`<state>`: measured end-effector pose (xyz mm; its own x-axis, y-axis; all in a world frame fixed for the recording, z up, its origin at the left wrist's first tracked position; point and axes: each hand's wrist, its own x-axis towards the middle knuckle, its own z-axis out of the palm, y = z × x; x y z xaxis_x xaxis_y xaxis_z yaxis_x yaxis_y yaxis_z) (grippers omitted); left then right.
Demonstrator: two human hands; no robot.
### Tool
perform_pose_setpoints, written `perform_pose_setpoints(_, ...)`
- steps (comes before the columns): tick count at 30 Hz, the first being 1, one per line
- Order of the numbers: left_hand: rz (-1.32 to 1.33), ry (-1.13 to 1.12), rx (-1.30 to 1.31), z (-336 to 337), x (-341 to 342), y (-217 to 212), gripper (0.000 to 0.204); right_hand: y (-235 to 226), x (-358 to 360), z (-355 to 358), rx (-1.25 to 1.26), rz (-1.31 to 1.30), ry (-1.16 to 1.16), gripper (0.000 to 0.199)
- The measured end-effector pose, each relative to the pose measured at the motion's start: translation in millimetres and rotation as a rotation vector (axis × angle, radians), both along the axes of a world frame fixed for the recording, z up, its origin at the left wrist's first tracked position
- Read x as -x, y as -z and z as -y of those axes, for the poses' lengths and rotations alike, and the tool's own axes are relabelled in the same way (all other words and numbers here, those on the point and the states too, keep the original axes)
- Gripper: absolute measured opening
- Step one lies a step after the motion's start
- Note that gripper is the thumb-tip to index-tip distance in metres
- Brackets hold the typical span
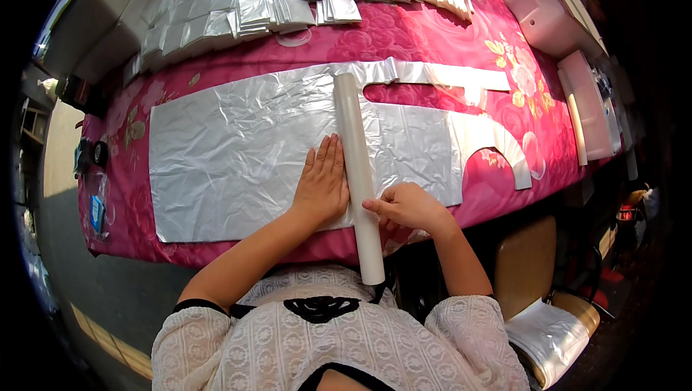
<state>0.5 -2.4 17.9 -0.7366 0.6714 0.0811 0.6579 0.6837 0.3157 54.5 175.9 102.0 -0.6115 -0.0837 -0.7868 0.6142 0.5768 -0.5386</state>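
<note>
A white plastic apron (223, 153) lies spread flat on the table, its neck loop and ties stretching off to the right. Across it, from far to near, rests a long white tube (358, 167) whose near end sticks out past the table edge. My left hand (324, 182) lies flat on the plastic just left of the tube, fingers straight and pointing away from me. At the tube's near part, my right hand (409, 207) has its thumb on the right side, with the other fingers curled and partly hidden.
Rows of folded white plastic packets (245, 12) line the far side of the pink flowered tablecloth (389, 30). White boxes (540, 12) stand at the far right, a large carton (97, 16) at the far left. A chair (530, 250) with white plastic on it stands at the lower right.
</note>
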Motion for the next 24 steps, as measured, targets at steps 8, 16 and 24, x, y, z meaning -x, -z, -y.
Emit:
perform_pose_setpoints(8,0.033,0.024,0.001,1,2,-2,0.067,51,154,-33,0.424,-0.285,0.476,0.050)
perform_pose_setpoints(16,0.031,0.022,-0.015,2,1,-3,0.067,74,170,-99,1.511,-0.730,1.274,0.020)
perform_pose_setpoints(24,0.022,0.027,-0.056,-1,1,0,0.066,-40,121,-200,1.445,-1.259,1.044,0.034)
